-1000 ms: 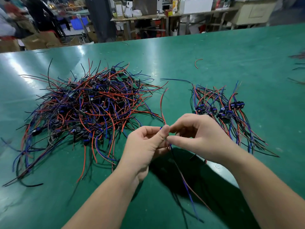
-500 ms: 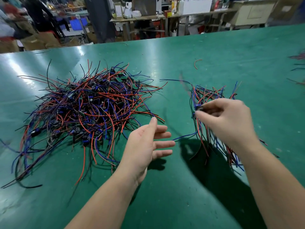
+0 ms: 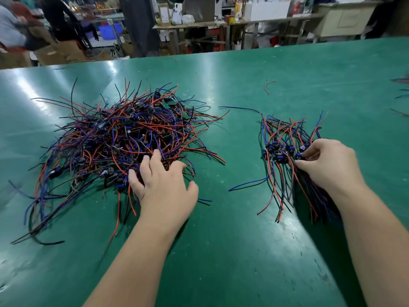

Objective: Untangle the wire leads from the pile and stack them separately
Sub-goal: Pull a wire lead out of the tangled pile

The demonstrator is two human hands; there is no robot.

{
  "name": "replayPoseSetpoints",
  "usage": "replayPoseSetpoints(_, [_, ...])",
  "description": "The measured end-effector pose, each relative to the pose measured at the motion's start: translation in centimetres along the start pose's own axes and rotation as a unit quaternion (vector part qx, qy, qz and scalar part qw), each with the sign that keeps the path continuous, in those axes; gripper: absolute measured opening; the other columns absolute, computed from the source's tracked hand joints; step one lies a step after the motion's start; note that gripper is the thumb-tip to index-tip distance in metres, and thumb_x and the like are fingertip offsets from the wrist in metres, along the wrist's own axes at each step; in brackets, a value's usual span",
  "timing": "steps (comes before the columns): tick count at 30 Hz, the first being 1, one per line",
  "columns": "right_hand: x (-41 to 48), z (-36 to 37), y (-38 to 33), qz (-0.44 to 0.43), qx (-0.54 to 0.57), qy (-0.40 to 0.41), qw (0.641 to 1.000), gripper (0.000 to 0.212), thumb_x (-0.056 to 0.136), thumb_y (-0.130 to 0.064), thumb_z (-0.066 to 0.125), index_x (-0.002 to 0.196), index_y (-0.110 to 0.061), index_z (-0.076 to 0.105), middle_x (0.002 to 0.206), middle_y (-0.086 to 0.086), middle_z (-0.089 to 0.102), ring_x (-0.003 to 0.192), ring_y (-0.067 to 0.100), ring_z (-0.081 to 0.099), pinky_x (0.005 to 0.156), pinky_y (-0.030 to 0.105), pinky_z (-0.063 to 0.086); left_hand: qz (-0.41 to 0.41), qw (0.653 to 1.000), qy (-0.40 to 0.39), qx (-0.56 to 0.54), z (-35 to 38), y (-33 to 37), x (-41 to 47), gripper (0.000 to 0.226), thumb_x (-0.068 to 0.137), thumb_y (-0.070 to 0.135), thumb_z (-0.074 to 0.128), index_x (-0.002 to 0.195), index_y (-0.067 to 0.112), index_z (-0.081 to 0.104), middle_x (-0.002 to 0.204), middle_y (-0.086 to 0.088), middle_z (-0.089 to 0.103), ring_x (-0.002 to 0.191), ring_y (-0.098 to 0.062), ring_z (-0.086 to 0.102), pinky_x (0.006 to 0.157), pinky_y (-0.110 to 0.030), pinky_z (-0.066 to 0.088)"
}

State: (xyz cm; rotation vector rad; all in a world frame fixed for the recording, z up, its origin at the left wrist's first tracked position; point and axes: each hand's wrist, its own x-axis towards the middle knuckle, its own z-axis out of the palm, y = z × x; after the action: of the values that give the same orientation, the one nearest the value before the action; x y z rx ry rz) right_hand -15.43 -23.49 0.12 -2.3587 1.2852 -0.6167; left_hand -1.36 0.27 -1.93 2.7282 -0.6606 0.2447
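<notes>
A big tangled pile of red, blue and black wire leads (image 3: 115, 147) with small dark components lies on the left of the green table (image 3: 221, 251). My left hand (image 3: 161, 187) rests spread on the pile's near right edge, fingers among the wires. On the right lies a sorted stack of leads (image 3: 281, 151), components lined up in the middle. My right hand (image 3: 325, 165) is at the stack's right side, thumb and fingers pinched on a lead's small component there.
A loose red wire scrap (image 3: 269, 86) lies far on the table, and a single blue lead (image 3: 240, 108) sits between the two heaps. More wires (image 3: 400, 96) show at the right edge. Workbenches, boxes and people stand beyond the table's far edge.
My right hand carried one lead from the middle to the sorted stack and lowered it there. My left hand let go, opened, and moved left onto the big pile.
</notes>
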Motion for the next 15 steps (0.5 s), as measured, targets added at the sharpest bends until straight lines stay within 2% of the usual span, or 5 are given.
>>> replayPoseSetpoints(7, [-0.4,-0.2,-0.5,-0.01,-0.021,-0.007,1.0,0.012,0.083,-0.023,0.066,0.075,-0.017,0.072,0.072,0.009,0.066,0.075,0.028,0.054,0.066,0.029,0.039,0.017,0.996,-0.056,0.073,0.1,-0.6,0.6,0.043,0.086,0.05,0.046,0.126,0.034,0.051,0.159,0.006,0.01,0.146,-0.021,0.002,0.109,-0.062,-0.007])
replayPoseSetpoints(11, [-1.2,-0.3,-1.4,-0.049,0.004,0.014,0.999,0.014,0.082,-0.016,0.061,0.079,-0.015,0.074,0.069,0.004,0.063,0.074,0.024,0.054,0.067,0.027,0.038,0.012,0.995,-0.047,0.093,-0.1,-0.5,0.4,0.043,0.089,0.049,0.043,0.128,0.03,0.052,0.154,0.01,0.026,0.145,-0.022,0.009,0.107,-0.064,-0.012])
replayPoseSetpoints(15, [-2.3,-0.1,-2.7,-0.113,0.044,0.047,0.991,0.013,0.082,-0.013,0.062,0.081,-0.013,0.075,0.074,-0.001,0.06,0.073,0.018,0.052,0.067,0.024,0.031,0.003,0.996,-0.007,0.092,-0.5,-0.4,0.1,0.03,0.092,0.035,0.046,0.118,0.028,0.06,0.136,0.012,0.044,0.134,-0.019,0.026,0.108,-0.059,-0.011])
